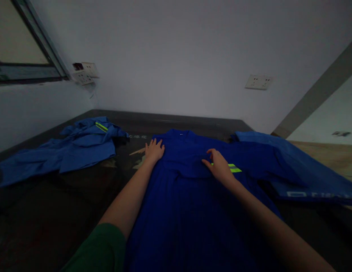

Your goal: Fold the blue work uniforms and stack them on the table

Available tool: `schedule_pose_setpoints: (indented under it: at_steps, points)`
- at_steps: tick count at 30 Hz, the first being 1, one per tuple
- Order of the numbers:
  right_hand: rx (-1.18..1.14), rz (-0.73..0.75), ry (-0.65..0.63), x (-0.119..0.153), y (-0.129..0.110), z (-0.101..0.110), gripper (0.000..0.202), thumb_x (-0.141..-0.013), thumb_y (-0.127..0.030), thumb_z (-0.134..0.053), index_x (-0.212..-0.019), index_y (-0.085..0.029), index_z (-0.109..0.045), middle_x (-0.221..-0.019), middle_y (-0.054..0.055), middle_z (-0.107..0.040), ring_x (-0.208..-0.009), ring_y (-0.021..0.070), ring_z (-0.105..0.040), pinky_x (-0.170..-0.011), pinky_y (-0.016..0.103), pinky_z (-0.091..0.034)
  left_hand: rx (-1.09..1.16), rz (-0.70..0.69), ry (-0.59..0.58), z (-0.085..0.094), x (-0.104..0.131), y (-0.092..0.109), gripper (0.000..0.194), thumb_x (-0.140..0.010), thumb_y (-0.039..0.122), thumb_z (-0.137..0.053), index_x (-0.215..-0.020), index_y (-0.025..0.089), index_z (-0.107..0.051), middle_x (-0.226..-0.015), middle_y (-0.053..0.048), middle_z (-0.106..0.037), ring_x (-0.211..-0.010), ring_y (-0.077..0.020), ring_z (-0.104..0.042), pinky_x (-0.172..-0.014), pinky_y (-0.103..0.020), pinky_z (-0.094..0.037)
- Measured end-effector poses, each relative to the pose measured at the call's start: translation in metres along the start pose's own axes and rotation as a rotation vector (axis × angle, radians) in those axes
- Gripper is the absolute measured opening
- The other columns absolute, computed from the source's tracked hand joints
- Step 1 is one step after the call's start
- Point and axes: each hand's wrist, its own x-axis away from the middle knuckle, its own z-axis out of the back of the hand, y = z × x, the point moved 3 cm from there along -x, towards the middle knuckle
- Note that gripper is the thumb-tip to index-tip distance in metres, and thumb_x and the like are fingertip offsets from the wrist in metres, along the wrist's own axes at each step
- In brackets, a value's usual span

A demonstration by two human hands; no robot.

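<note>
Head view: a dark blue garment (189,215) lies spread over the dark surface (70,207), its collar toward the far edge. Over its chest the right hand (218,163) curves, thumb and forefinger apart; whether it touches the cloth I cannot tell. Near the right edge, a blue printed sheet (314,170) lies partly beneath a sleeve. The left hand (154,150) rests at the opposite shoulder, fingers spread. Toward the far left corner lies a lighter blue garment (87,141).

A head-worn camera looks forward and down at hands (154,152).
</note>
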Motion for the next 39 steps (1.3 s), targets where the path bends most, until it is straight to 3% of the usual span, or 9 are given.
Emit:
schedule_pose_setpoints:
  at_steps: [4, 7, 12, 16, 22, 25, 30, 34, 39]
  points:
    - [-0.364, -0.182, -0.123, -0.018, 0.021, -0.023, 0.061, -0.074, -0.034, -0.067, -0.129, -0.022, -0.045, -0.076, -0.002, -0.059, -0.066, 0.0170, -0.059, -0.065, 0.033, -0.051, 0.006, 0.001, 0.004, 0.001, 0.001, 0.001, 0.055, -0.094, 0.043, -0.028, -0.144, 0.024, -0.040, -0.153, -0.010, -0.031, -0.143, -0.0277, -0.023, -0.114, -0.055, -0.015]
    - [-0.702, -0.254, -0.190, -0.023, 0.013, -0.032, 0.064, -0.071, -0.024, -0.067, -0.131, -0.024, -0.046, -0.090, 0.002, -0.064, -0.074, 0.0167, -0.063, -0.067, 0.033, -0.055, 0.023, 0.002, 0.009, 0.002, 0.002, 0.001, 0.054, -0.094, 0.043, -0.029, -0.144, 0.024, -0.040, -0.153, -0.010, -0.031, -0.143, -0.0277, -0.024, -0.114, -0.056, -0.015]
    - [-0.918, -0.194, -0.238, -0.027, -0.014, -0.010, 0.060, -0.070, -0.016, -0.060, -0.130, -0.024, -0.053, -0.109, 0.004, -0.067, -0.093, 0.0186, -0.065, -0.083, 0.035, -0.054, 0.035, 0.037, 0.017, 0.003, 0.002, -0.002, 0.052, -0.094, 0.042, -0.030, -0.142, 0.027, -0.042, -0.153, -0.009, -0.032, -0.142, -0.0295, -0.025, -0.113, -0.057, -0.015]
    - [-0.595, -0.170, -0.197, -0.022, -0.003, -0.004, 0.053, -0.074, -0.012, -0.052, -0.126, -0.022, -0.059, -0.096, 0.005, -0.069, -0.084, 0.0203, -0.065, -0.081, 0.040, -0.054, 0.028, 0.046, 0.022, 0.003, 0.001, -0.002, 0.052, -0.094, 0.040, -0.030, -0.142, 0.027, -0.043, -0.153, -0.009, -0.033, -0.142, -0.0302, -0.024, -0.113, -0.058, -0.015]
    - [-0.038, -0.091, -0.013, -0.006, 0.021, -0.001, 0.046, -0.070, 0.002, -0.044, -0.104, -0.014, -0.069, -0.118, 0.014, -0.058, -0.104, 0.0245, -0.059, -0.095, 0.043, -0.047, 0.029, 0.023, 0.068, 0.005, 0.003, -0.001, 0.050, -0.094, 0.036, -0.032, -0.139, 0.020, -0.048, -0.149, -0.013, -0.038, -0.140, -0.0308, -0.028, -0.113, -0.057, -0.016]
    - [-0.033, 0.134, 0.089, 0.002, -0.012, 0.009, 0.036, -0.083, -0.009, -0.045, -0.111, -0.017, -0.066, -0.121, 0.013, -0.055, -0.111, 0.0245, -0.055, -0.097, 0.042, -0.046, 0.035, -0.071, 0.172, 0.005, 0.002, 0.001, 0.045, -0.093, 0.029, -0.037, -0.132, 0.016, -0.055, -0.144, -0.014, -0.045, -0.140, -0.0283, -0.030, -0.116, -0.054, -0.010]
    - [0.135, 0.507, -0.313, 0.025, -0.093, -0.020, 0.046, -0.083, -0.006, -0.048, -0.125, -0.021, -0.059, -0.124, 0.010, -0.058, -0.117, 0.0234, -0.049, -0.099, 0.041, -0.042, 0.207, -0.210, 0.244, -0.001, -0.005, 0.001, 0.038, -0.088, 0.015, -0.043, -0.120, 0.021, -0.062, -0.136, -0.009, -0.055, -0.134, -0.0250, -0.040, -0.118, -0.052, -0.007]
    - [0.156, 0.458, -0.428, 0.030, -0.106, -0.036, 0.056, -0.078, 0.001, -0.043, -0.130, -0.019, -0.055, -0.131, 0.011, -0.055, -0.122, 0.0246, -0.046, -0.100, 0.044, -0.041, 0.276, -0.179, 0.247, -0.002, -0.019, -0.013, 0.042, -0.085, 0.010, -0.040, -0.121, 0.020, -0.060, -0.125, -0.009, -0.062, -0.120, -0.0230, -0.054, -0.111, -0.046, -0.033]
    - [-0.197, 0.209, -0.308, 0.015, -0.054, -0.001, 0.046, -0.074, -0.003, -0.047, -0.115, -0.019, -0.060, -0.116, 0.008, -0.063, -0.108, 0.0193, -0.057, -0.094, 0.037, -0.046, 0.295, -0.187, 0.258, 0.009, -0.059, -0.040, 0.049, -0.081, 0.002, -0.034, -0.122, 0.014, -0.059, -0.122, -0.013, -0.061, -0.116, -0.0222, -0.055, -0.103, -0.039, -0.043]
